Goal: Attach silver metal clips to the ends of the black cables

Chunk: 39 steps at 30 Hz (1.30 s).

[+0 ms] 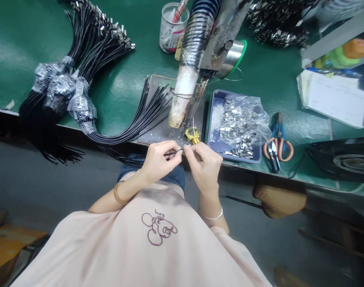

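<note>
My left hand (161, 160) is closed in a pinch on a thin black cable (174, 152) near its tip, just off the table's front edge. Close beside it, my right hand (204, 164) is also pinched shut, its fingertips meeting the cable's end. A small shiny bit shows there, too small to name. Just beyond the fingers is a yellow piece (192, 134) with a thin pale wire rising by it. A bundle of black cables (122, 133) fans out to the left over a grey board (146, 137).
A ribbed hose with a white nozzle (182, 99) hangs over the board, beside a solder spool (230, 59). A blue tray (256, 158) holds bagged metal connectors. Scissors (286, 150) and pliers lie to its right. Wrapped cable bundles (59, 87) hang over the left edge.
</note>
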### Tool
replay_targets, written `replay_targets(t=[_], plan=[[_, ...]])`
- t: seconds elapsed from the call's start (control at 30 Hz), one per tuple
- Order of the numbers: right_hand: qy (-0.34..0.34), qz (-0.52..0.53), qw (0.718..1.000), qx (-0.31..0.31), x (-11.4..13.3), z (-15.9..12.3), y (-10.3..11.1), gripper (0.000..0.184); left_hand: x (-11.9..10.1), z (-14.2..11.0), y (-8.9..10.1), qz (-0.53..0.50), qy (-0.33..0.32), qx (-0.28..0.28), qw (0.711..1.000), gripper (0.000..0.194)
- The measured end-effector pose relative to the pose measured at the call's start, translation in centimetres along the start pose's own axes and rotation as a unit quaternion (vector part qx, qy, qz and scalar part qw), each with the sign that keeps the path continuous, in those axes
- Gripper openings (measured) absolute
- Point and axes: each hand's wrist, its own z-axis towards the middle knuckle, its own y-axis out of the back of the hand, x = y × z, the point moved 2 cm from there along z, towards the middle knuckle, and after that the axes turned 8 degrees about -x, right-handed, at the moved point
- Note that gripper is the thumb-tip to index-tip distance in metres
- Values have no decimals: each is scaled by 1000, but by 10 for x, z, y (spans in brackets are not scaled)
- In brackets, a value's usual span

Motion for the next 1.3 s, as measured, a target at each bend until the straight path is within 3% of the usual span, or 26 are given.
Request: replay_targets(t=[0.07, 0.17, 0.23, 0.33, 0.47, 0.57, 1.1, 1.3], plan=[[-7, 12, 999, -34, -2, 0, 3, 28, 5, 0, 0, -62, 54, 7, 997, 14], [-52, 86, 987, -125, -9, -3, 10, 16, 12, 2, 0, -149, 117, -8, 982, 23], [-73, 121, 978, -153, -11, -5, 12, 16, 15, 4, 1, -184, 143, -15, 972, 27], [-57, 96, 984, -138, -11, -7, 10, 9, 16, 9, 2, -203, 167, -10, 965, 28], [87, 2, 992, -93, -6, -7, 1, 5, 16, 16, 2, -201, 170, 2, 965, 23], [146, -50, 984, -85, -5, -4, -5, 11, 15, 21, 1, -197, 167, 9, 966, 22], [122, -48, 987, -88, -2, 3, -7, 12, 7, 30, 2, -136, 139, -1, 981, 17], [141, -46, 987, -59, 1, 2, -4, 17, 9, 30, 4, -143, 154, 29, 977, 15]])
